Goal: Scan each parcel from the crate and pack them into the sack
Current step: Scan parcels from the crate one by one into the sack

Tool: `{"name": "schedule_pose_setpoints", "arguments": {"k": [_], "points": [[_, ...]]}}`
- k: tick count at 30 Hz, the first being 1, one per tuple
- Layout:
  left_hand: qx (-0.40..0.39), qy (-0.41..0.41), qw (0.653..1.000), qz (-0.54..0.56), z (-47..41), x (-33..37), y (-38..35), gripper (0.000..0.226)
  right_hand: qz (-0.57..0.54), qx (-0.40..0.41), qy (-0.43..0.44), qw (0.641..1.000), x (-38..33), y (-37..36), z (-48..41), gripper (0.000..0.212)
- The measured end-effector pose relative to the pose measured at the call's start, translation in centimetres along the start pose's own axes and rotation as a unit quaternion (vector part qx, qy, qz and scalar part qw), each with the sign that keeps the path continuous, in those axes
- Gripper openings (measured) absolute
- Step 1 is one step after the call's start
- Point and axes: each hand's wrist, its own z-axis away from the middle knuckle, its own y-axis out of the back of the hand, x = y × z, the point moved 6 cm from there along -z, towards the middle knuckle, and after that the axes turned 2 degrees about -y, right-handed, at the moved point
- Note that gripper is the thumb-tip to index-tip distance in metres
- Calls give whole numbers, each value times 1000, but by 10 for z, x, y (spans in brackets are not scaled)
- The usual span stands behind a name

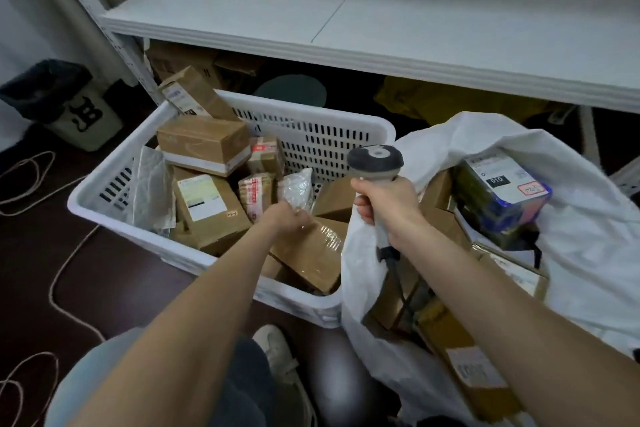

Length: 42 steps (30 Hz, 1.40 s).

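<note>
The white sack (pixel 588 218) gapes open on the right, with boxes already inside it. Left of it, touching, stands the white crate (pixel 311 118), heaped with parcels. At the crate's near right, the left hand (pixel 287 218) curls its fingers over the far end of a taped brown parcel (pixel 311 253). The right hand (pixel 388 204) grips the scanner (pixel 375 163) upright by its handle, above the sack's near edge.

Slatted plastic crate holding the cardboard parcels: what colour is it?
White. The slatted plastic crate shows best in the head view, the only one given.
</note>
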Motion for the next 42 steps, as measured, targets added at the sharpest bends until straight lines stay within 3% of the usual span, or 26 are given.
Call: {"name": "schedule_pose_setpoints", "arguments": {"k": [8, 14, 19, 21, 23, 28, 32, 34, 37, 40, 42], "points": [[-97, 52, 993, 32, -23, -5, -14, 91, -27, 13, -35, 999, 15, 0, -27, 19], [-69, 21, 997, 9, -1, -1, 13, 66, -44, 4, -36, 998, 8, 5, -16, 16], [-48, -39, 996, 70, 35, 8, 14, 51, -71, 19, -7, 997, -17, 35, 14, 21], [-61, -55, 993, 80, 48, 17, -1, 53, -92, 37, 23, 995, -31, 55, 25, 21], [-24, -57, 995, 82, 60, 26, -8, 61, -118, 59, 56, 990, -44, 77, 37, 18], [25, -62, 998, 21, 70, 31, -10, 77, -87, 169, 141, 972, -52, 118, 47, 28], [16, -32, 999, -13, 57, 19, -5, 105, -50, 142, 128, 980, -38, 105, 39, 29], [-9, -31, 999, -11, 47, 17, -7, 113, -28, 120, 114, 986, -28, 89, 32, 20], [-22, -28, 999, -22, 33, 15, -8, 108, 17, 137, 123, 983, -19, 77, 15, 16], [-7, -26, 996, -86, 20, 9, -6, 99, 28, 168, 129, 977, -20, 86, 1, 37], [11, -28, 989, -146, 21, 11, -2, 93, 11, 179, 132, 975, -23, 96, -4, 39]]}}
